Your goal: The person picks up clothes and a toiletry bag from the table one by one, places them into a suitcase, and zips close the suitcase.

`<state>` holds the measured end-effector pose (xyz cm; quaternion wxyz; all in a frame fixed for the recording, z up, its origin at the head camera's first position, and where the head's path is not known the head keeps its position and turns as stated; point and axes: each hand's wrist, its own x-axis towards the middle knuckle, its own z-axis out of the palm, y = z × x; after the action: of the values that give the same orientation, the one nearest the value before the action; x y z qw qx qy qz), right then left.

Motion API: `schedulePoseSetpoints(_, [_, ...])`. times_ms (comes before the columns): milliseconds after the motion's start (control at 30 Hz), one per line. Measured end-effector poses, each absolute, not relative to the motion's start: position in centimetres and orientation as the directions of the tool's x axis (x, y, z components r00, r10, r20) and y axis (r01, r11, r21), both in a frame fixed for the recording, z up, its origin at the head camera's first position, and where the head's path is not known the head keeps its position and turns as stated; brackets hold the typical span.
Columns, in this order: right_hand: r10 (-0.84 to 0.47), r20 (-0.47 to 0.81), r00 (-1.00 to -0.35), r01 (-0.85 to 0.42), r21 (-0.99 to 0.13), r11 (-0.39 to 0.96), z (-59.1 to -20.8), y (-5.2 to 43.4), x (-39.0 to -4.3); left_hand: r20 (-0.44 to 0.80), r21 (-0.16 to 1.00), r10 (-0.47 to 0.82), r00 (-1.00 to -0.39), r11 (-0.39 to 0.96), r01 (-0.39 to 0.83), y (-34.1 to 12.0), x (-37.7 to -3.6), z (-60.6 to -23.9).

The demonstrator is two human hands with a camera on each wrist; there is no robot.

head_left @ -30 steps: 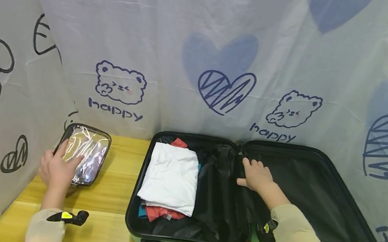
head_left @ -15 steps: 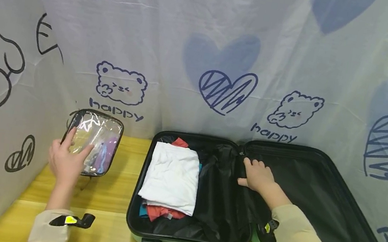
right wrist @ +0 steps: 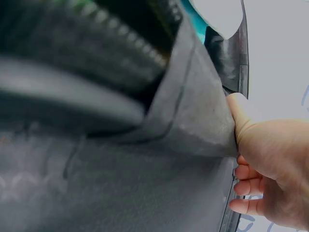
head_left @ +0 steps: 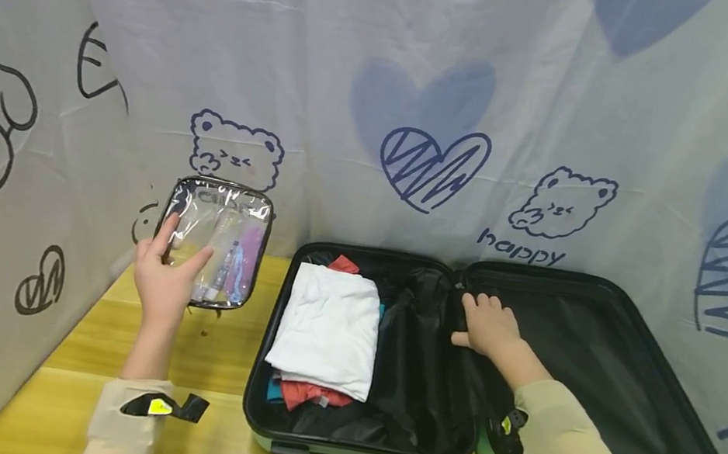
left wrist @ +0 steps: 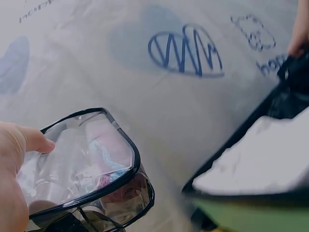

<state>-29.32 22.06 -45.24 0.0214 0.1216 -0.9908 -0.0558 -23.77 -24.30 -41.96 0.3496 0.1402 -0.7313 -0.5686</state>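
Note:
My left hand grips a clear toiletry bag with black piping, lifted above the table and tilted. Tubes and a purple item show through its plastic; in the left wrist view my thumb lies on its clear top. An open suitcase lies to its right, holding a folded white garment on top of red clothing and a bit of blue. At the hinge between the suitcase halves, my right hand holds the black lining, thumb on one side and fingers curled at the edge.
The suitcase's other half lies flat on the right with its black lining showing. Everything stands on a yellow wooden table. A white curtain printed with hearts and bears hangs close behind and at both sides.
My left hand has raised the toiletry bag off the table and carried it up and to the right. My right hand has stayed at the suitcase hinge.

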Motion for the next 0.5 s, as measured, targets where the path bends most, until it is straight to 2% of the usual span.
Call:
schedulePoseSetpoints(233, [-0.237,-0.018,-0.971,-0.237,0.108,0.965,-45.1,22.2,-29.6,0.362,0.932,-0.555,-0.749,0.203,0.3,-20.7,-24.3,-40.6])
schedulePoseSetpoints(500, [-0.238,-0.036,-0.971,-0.24,0.077,0.968,-44.7,21.9,-29.7,0.336,0.934,-0.52,-0.786,0.073,0.351,-16.7,-25.0,-38.9])
